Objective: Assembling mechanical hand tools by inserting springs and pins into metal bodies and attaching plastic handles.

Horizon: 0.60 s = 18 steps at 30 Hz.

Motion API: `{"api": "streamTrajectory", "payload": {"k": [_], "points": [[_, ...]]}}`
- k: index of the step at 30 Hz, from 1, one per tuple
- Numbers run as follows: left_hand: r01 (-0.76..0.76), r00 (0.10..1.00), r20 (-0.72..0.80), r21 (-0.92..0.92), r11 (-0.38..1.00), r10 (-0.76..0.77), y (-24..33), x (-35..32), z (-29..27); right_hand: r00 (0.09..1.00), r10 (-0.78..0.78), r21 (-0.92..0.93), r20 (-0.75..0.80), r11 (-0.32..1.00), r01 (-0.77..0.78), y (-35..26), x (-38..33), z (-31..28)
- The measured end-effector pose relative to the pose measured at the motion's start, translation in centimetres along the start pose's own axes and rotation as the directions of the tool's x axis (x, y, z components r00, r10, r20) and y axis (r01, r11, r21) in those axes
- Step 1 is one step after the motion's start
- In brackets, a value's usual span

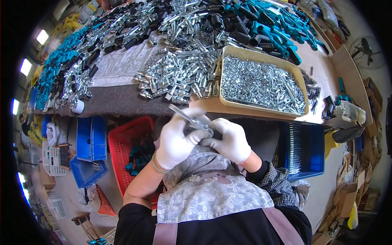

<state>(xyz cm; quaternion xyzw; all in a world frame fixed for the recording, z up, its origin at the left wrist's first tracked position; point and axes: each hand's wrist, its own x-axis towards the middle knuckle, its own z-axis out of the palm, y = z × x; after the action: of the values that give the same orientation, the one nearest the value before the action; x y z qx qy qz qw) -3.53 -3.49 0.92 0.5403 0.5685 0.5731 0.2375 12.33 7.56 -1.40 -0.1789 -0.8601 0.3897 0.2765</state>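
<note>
Both my hands wear white gloves and meet above my lap, just in front of the table edge. My left hand (pixel 176 141) is closed round a slim silver metal shaft (pixel 193 121), which tilts from upper left to lower right. At the thicker lower end of the shaft, my right hand (pixel 232 141) has its fingers curled in; whether they pinch the shaft or another small part is hidden. Straight ahead on the table lies a heap of silver metal fittings (pixel 177 75). A cream tray (pixel 265 109) full of small metal pins and bits stands to its right.
Teal handles (pixel 281 32) and black sleeves (pixel 241 26) pile up at the back. Below the table are a red crate (pixel 118 155) with teal tools, blue bins (pixel 90 139) at left, and a blue bin (pixel 312 153) with thin rods at right. Cardboard (pixel 351 196) lines the right.
</note>
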Motion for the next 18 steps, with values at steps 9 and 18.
{"api": "streamTrajectory", "payload": {"k": [9,18], "points": [[-0.019,0.933,0.342,0.348,0.937,-0.108,-1.5,0.3,-0.6,0.99,0.142,-0.017,0.004,0.99,-0.142,-0.7,0.7,-0.3],[0.077,0.993,0.069,0.236,0.969,-0.096,-1.3,0.1,-1.9,0.966,-0.087,-0.642,-0.245,0.761,-0.094,3.8,9.9,-7.9]]}}
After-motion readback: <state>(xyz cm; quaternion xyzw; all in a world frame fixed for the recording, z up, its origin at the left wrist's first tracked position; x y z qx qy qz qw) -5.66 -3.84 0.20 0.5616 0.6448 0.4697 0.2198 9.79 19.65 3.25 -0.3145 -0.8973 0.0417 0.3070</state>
